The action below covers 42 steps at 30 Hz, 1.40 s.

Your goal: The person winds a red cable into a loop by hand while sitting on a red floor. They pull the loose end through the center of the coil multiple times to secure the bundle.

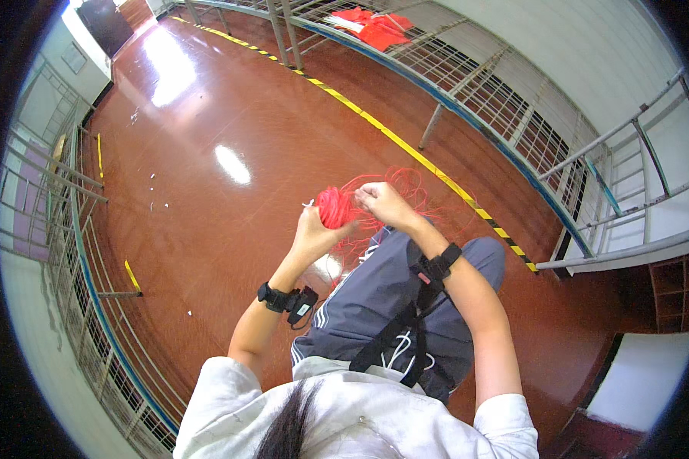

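A bundle of thin red cord (332, 206) is gripped in my left hand (314, 233), with the thumb reaching along its lower side. Just to the right, my right hand (384, 203) is closed in a pinch on the cord, its fingertips close to the bundle; the exact strand is too fine to make out. Loose red strands (407, 183) spread in tangled loops behind and below my right hand, some hanging by my knee. A small white piece (308, 203) sticks out at the left of the bundle.
Metal bed frames with wire mesh stand along the right (505, 115) and left (92, 283). Red and white fabric (375, 27) lies on the right frame. Yellow-and-black tape (390, 135) crosses the glossy red-brown floor (207, 222), where small white scraps lie. My grey-trousered legs (390, 298) are below the cord.
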Tool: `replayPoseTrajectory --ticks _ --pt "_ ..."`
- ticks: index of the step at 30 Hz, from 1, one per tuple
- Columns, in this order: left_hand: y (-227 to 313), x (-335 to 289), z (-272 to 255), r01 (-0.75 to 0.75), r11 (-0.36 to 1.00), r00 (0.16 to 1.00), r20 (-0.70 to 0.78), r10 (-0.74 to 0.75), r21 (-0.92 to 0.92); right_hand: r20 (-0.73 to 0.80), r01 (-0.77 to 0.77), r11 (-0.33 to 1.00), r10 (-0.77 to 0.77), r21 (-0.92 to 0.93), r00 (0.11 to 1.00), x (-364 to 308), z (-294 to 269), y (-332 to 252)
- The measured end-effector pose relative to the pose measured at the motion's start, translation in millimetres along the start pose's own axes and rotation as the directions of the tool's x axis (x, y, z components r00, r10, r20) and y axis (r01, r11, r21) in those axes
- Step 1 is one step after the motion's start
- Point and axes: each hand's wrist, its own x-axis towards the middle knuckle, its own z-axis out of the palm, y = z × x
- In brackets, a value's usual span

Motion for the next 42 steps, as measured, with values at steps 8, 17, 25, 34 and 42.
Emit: replayPoseTrajectory --ticks 8,17,25,34,42 --pt "-13 -8 11 -0.23 0.912 0.934 -0.185 0.305 0.341 -0.066 0.119 0.992 -0.117 0.032 0.991 -15 22 -37" --pt "1 -8 7 -0.034 0.979 0.974 -0.226 -0.013 -0.203 -0.181 0.257 0.956 -0.28 -0.142 0.943 -41 42 -70" --pt "0 -9 4 0.097 0.638 0.995 0.061 -0.079 -0.764 -0.284 0.262 0.953 -0.296 -0.152 0.912 -41 37 -68" --pt "13 5 4 0.003 0.348 0.969 -0.084 -0.233 -0.938 -0.127 0.438 0.833 -0.502 -0.338 0.856 -52 40 -56" --pt "-16 5 6 0.085 0.228 0.963 0.021 -0.269 -0.97 -0.14 0.442 0.878 -0.468 -0.185 0.872 -48 38 -30"
